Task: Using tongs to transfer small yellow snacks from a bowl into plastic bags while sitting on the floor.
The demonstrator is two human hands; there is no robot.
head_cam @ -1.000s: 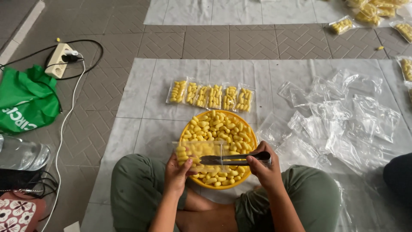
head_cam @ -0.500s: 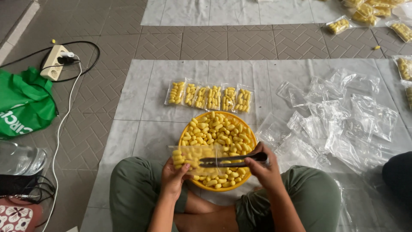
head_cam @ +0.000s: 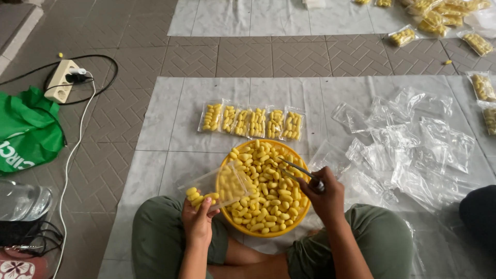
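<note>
Holding clear bag [head_cam: 219, 187] in left hand [head_cam: 198, 219], tongs [head_cam: 297, 171] in right hand [head_cam: 324, 196], over yellow bowl [head_cam: 263, 232]; filled packets [head_cam: 251, 122] far; empty bags [head_cam: 413, 150] right; green bag [head_cam: 26, 132] left.

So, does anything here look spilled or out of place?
Yes. Two small yellow pieces lie stray on the bare floor tiles, away from the sheets: one near the power strip, another at upper right. Otherwise nothing stands out.

Floor [head_cam: 129, 124] w/ plastic sheet [head_cam: 175, 108], yellow bowl [head_cam: 227, 170], filled bags [head_cam: 251, 123].
</note>
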